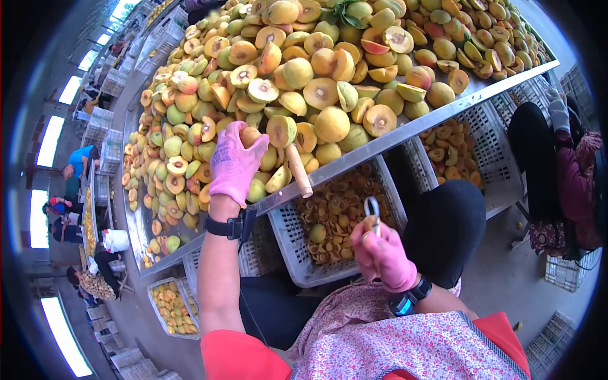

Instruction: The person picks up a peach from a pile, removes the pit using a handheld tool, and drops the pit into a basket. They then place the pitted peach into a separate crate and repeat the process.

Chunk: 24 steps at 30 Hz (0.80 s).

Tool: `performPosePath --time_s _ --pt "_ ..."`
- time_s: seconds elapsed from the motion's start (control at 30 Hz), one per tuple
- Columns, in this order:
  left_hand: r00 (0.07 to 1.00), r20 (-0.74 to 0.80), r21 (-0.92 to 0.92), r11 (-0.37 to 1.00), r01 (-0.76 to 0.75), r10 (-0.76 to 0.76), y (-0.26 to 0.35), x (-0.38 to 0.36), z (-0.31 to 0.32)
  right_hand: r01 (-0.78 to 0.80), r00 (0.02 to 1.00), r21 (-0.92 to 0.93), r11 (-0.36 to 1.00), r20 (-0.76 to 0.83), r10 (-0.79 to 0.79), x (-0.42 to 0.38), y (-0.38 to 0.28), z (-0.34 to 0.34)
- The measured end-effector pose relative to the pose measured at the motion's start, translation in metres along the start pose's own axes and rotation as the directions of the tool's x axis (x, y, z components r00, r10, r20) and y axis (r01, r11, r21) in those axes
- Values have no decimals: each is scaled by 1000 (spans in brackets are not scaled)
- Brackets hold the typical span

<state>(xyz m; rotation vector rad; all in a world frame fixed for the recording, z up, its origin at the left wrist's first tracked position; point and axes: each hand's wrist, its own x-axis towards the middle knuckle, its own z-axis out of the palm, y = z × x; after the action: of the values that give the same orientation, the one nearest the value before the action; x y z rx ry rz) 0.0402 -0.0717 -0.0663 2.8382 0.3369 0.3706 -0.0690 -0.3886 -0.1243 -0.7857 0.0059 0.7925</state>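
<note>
A large heap of yellow peaches [297,73], many cut in half, covers the metal-edged table in front of me. My left hand [237,161], in a pink glove, reaches into the near side of the heap, its thumb and fingers closed around a peach [251,135]. Beside it, a wooden handle [299,171] sticks out over the table rim; its other end is hidden among the fruit. My right hand [385,258], also pink-gloved, is closed around a pitting tool with a metal loop [372,208], held over the crate below the table.
Under the table edge, a grey crate [288,244] contains pits and scraps. Another crate [500,183] at right contains peach pieces. A crate of peaches [171,307] stands on the floor at left. A co-worker's gloved hand [557,111] shows at far right; other people work at left.
</note>
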Motion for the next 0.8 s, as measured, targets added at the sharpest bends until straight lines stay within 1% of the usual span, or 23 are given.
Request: performPosePath --time_s 0.03,0.07,0.1,0.13,0.17,0.2,0.23,0.27,0.3,0.37,0.4,0.43,0.5,0.53,0.57,0.63,0.67,0.7,0.73,0.77,0.8 --pt "996 -76 -60 997 -47 43 -1 -4 -3 97 990 76 992 -105 -89 3 -3 -1" --pt "990 -31 -318 940 122 -139 1 -12 -10 155 974 88 984 -181 -137 5 -8 0" --pt "984 -47 -472 872 128 -170 0 -21 -19 218 947 96 971 -260 -187 5 -12 1" --pt "978 4 -637 753 165 -210 11 -37 -39 239 938 86 967 -280 -206 6 -9 -2" --pt "971 56 -774 604 190 -233 20 -58 -56 248 937 84 965 -274 -216 6 -10 -1" --pt "970 188 -945 242 221 -153 13 -81 -55 170 967 -41 985 -183 -174 7 -10 1" --pt "961 274 -951 -153 268 -23 6 -102 -53 102 988 -174 979 -96 -120 8 -9 4" --pt "916 401 -856 -367 365 -23 12 -122 -53 -12 997 -189 982 -81 -3 9 -2 6" --pt "853 523 -702 -565 433 3 22 -142 -50 -109 992 -247 963 -92 89 10 2 12" --pt "762 648 -505 -747 431 2 23 -176 -28 -109 994 -435 894 -40 101 10 8 20" --pt "757 647 -574 -710 409 -87 26 -189 -16 -11 999 -629 777 19 30 12 17 16" --pt "768 612 -676 -629 384 -189 29 -200 -5 39 998 -761 648 63 14 11 8 28" --pt "782 499 -854 -364 372 -373 39 -216 10 89 986 -865 494 145 78 11 9 38" --pt "761 473 -881 -231 413 -443 49 -217 7 85 980 -911 403 149 129 11 5 48" --pt "763 475 -880 -238 410 -439 53 -219 12 115 977 -926 359 171 128 11 14 49" --pt "807 272 -940 35 340 -524 60 -221 22 111 976 -949 294 159 146 10 27 51" --pt "807 267 -939 45 340 -526 66 -220 18 108 978 -951 290 154 141 9 30 52" --pt "809 271 -939 42 341 -521 68 -220 20 130 981 -948 291 165 101 8 32 53" --pt "823 226 -945 88 314 -520 69 -222 23 149 982 -944 293 175 64 6 34 53" --pt "836 180 -948 134 287 -518 71 -224 25 143 984 -945 293 168 63 5 35 52" --pt "837 184 -948 133 290 -515 74 -225 26 143 985 -946 289 164 50 5 36 52"
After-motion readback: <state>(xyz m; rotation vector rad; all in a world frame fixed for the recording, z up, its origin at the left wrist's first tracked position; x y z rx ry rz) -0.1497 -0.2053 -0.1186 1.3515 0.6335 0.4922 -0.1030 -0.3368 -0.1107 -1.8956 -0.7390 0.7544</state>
